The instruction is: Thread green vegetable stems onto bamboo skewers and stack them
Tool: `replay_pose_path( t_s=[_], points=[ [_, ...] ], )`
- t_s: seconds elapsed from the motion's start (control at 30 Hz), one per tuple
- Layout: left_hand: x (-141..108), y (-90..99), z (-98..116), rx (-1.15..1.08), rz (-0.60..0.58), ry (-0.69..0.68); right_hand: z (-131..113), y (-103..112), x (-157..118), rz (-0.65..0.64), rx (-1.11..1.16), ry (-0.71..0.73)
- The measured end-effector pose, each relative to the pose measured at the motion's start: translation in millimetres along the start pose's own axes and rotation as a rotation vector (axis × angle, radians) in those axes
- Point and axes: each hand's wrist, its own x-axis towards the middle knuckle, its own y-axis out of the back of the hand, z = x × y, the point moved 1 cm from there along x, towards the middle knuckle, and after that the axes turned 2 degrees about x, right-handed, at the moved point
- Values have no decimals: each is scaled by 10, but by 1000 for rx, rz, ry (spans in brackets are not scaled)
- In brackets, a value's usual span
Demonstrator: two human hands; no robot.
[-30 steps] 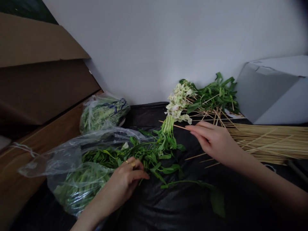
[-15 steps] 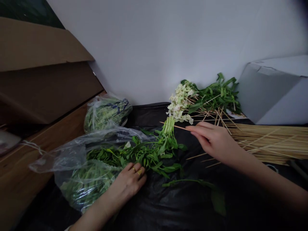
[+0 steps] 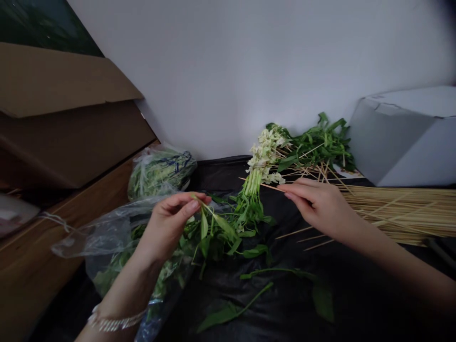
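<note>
My left hand [image 3: 166, 223] pinches a leafy green stem [image 3: 223, 222] between thumb and fingertips, its leaves hanging to the right. In my right hand [image 3: 320, 202] the end of a bamboo skewer [image 3: 271, 187] is gripped; its tip points left. A row of pale green stems [image 3: 252, 181] is threaded side by side on that skewer, with their leaves [image 3: 247, 211] drooping below. Under my left hand, loose greens spill from an open clear plastic bag [image 3: 103, 237]. My left forearm partly hides that bag.
Skewered greens [image 3: 317, 137] and pale frilly pieces [image 3: 265, 147] are piled by the wall. Many bare skewers [image 3: 399, 209] lie at right, beside a white box [image 3: 409, 137]. A second bag of greens [image 3: 160, 171] and a cardboard box [image 3: 71, 142] stand left. Loose leaves [image 3: 228, 313] lie on black plastic sheeting [image 3: 285, 304].
My left hand has risen from the pile of greens, now holding a stem. A loose leafy stem now lies at the front. My right hand with the skewer has barely moved.
</note>
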Motion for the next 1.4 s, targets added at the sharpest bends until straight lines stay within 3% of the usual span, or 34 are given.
replay_pose_path(
  t_s=[0.2,0.33,0.57,0.8,1.07,1.2,1.3,1.4],
  points=[
    [115,-398,-253,-361,-73,283,-24,51,18,9,3,-8],
    [60,-474,-370,-414,-134,374,-36,47,27,9,52,-23],
    [-8,-432,-477,-152,-7,317,-67,23,24,-29,177,-90],
    [-47,-498,-444,-288,-27,374,-145,9,-10,-190,257,-20],
    [-84,-554,-439,-328,16,353,-153,-18,-16,-198,254,-29],
    [-65,-548,-426,-348,61,355,-147,-22,-2,-117,260,-82],
    [-56,-570,-411,-386,78,334,-117,-17,12,16,241,-178],
    [-91,-654,-411,-392,53,315,-100,-32,20,72,307,-305]
  ],
)
